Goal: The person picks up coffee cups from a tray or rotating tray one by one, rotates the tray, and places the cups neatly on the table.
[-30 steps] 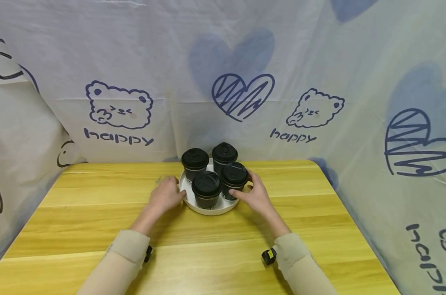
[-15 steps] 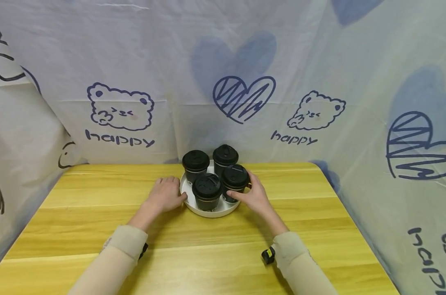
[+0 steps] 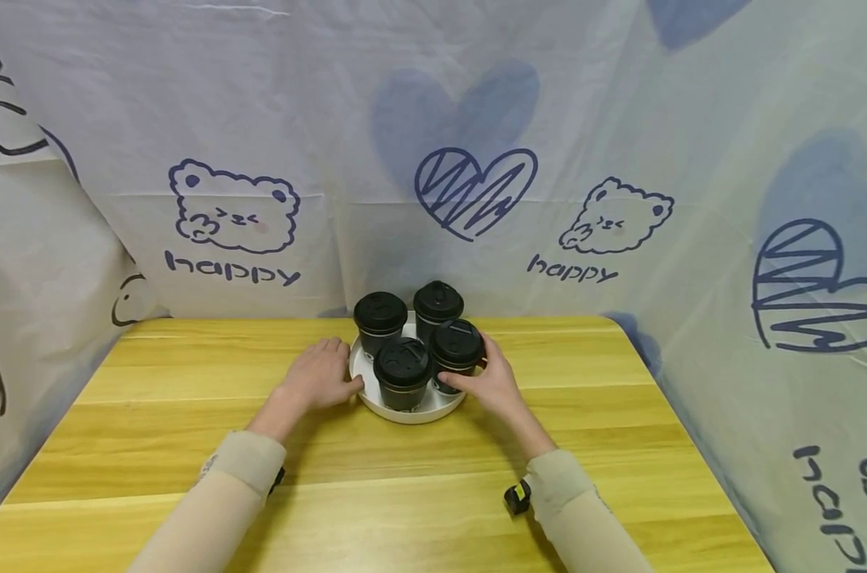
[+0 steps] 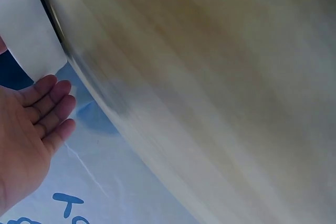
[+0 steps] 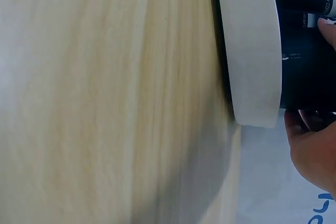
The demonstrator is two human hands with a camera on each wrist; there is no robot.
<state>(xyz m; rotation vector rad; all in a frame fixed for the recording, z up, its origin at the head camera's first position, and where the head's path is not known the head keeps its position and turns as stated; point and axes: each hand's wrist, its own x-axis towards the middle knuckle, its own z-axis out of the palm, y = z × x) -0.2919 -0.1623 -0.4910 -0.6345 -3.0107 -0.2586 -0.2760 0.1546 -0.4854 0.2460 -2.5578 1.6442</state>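
Several black paper cups with black lids stand upright in a round white tray (image 3: 413, 417). My right hand (image 3: 496, 388) grips the right-hand cup (image 3: 457, 342), its thumb on the near side and fingers behind. The right wrist view shows this cup (image 5: 304, 80) just above the tray's wall (image 5: 252, 51). My left hand (image 3: 320, 374) lies at the tray's left rim, thumb tip right at the edge. In the left wrist view its fingers (image 4: 55, 106) are loosely extended beside the tray (image 4: 31, 22). Other cups stand in front (image 3: 402, 366), back left (image 3: 380, 314) and back right (image 3: 439, 302).
The tray rests on a yellow wood-grain table (image 3: 397, 501), close to its back edge. A pale cloth (image 3: 347, 119) printed with hearts and bears hangs right behind it and along both sides.
My left hand's fingers have loosened from the tray's rim and shifted slightly left. My right thumb has slid a little left across the cup. The cups and tray keep their places.
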